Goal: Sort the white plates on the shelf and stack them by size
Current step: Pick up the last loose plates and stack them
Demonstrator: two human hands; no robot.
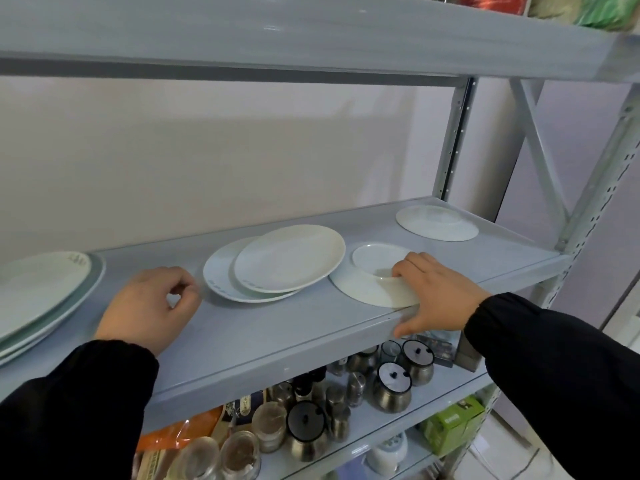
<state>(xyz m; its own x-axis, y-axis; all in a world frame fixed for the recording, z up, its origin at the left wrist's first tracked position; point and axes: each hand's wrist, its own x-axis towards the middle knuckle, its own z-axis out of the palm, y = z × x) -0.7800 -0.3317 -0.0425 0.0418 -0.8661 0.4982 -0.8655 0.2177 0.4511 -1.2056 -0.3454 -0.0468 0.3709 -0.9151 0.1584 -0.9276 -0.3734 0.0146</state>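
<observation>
The shelf (277, 327) is pale blue-grey. The middle plates (287, 258) are white with a short row of small dark marks near the front rim. The upturned plate (363, 292) and far plate (436, 223) are plain white. The left stack (41, 285) is faintly green-white with dark print. The sleeves (554, 358) are black, the pots (393, 393) steel, the box (453, 422) green and the packet (180, 431) orange.

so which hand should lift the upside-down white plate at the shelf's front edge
Right: the right hand has fingers on the upside-down white round plate, thumb below its rim; the left hand hovers apart, holding nothing.
</observation>
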